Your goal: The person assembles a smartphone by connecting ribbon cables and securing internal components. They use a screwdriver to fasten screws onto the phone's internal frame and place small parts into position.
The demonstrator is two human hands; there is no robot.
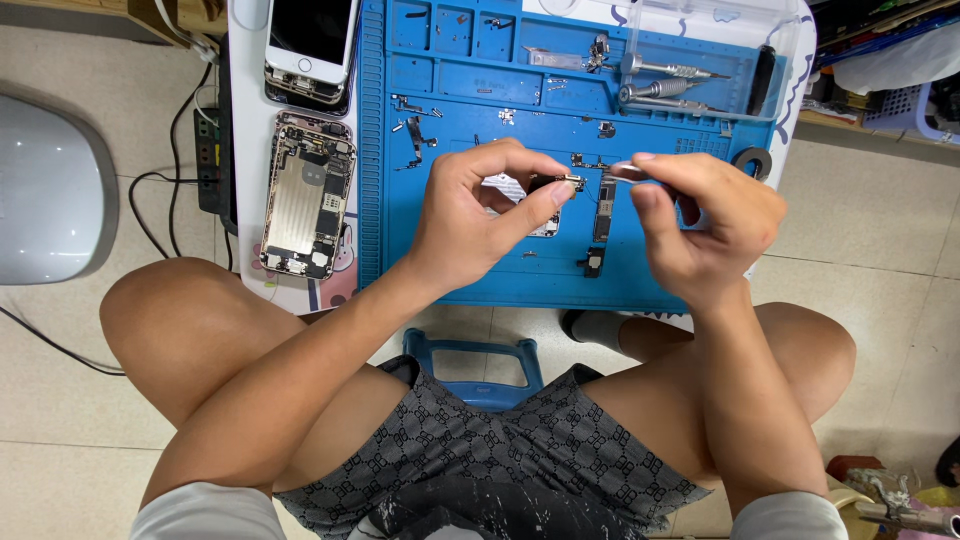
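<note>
Left hand (470, 215) pinched shut, thumb and forefinger clamped on a small metal phone part (572, 182), held just above the blue work mat (450, 270). Right hand (705, 225) closed around a thin silver tool (625, 171), tip aimed left at the part, nearly touching it. Can't tell if the tool is tweezers or a driver; hand covers most of it.

Under the hands on the mat: a dark narrow circuit board (603, 210) and a smaller dark piece (593, 262) below it, plus something pale mostly hidden behind the left fingers. Loose screws and brackets scattered over the mat's upper left.

Left of the mat on the white counter (240, 60): opened phone housing (308, 195), insides up. Above it, a white phone screen assembly (312, 45). Two metal-handled screwdrivers (665, 80) lie in the mat's top right trays, with a clear plastic lid (720, 30) over that area. Person seated on a blue stool (475, 365), knees either side.
</note>
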